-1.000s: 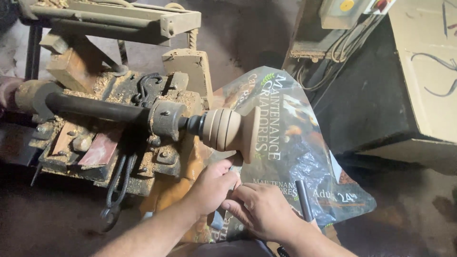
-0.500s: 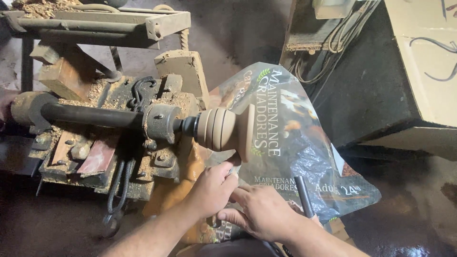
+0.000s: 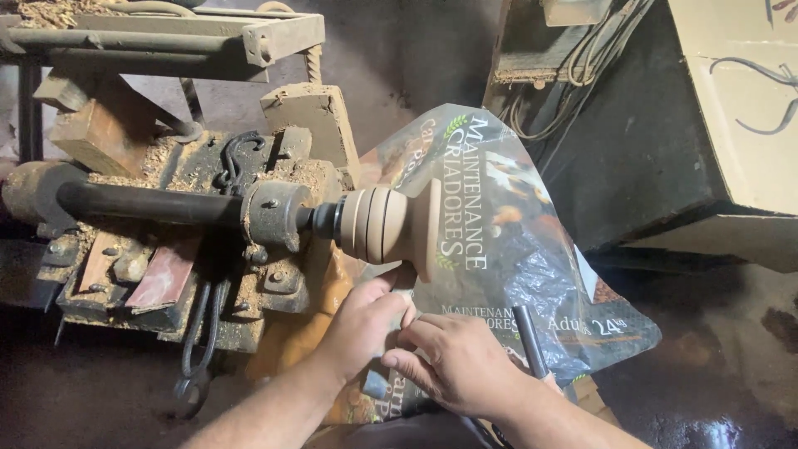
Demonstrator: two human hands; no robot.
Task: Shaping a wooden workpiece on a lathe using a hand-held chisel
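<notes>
– Where are the hands?
– Both sit just under the round wooden piece (image 3: 391,223) on the lathe (image 3: 208,224). The left hand (image 3: 366,324) touches the right hand (image 3: 461,362).
– Holding anything?
– I cannot tell; the fingers curl together over the shiny bag (image 3: 515,249).

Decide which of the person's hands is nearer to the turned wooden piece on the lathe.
The left. The left hand sits just below the wooden piece, its fingertips at the flared rim. The right hand lies lower and further right, over the printed bag.
</notes>
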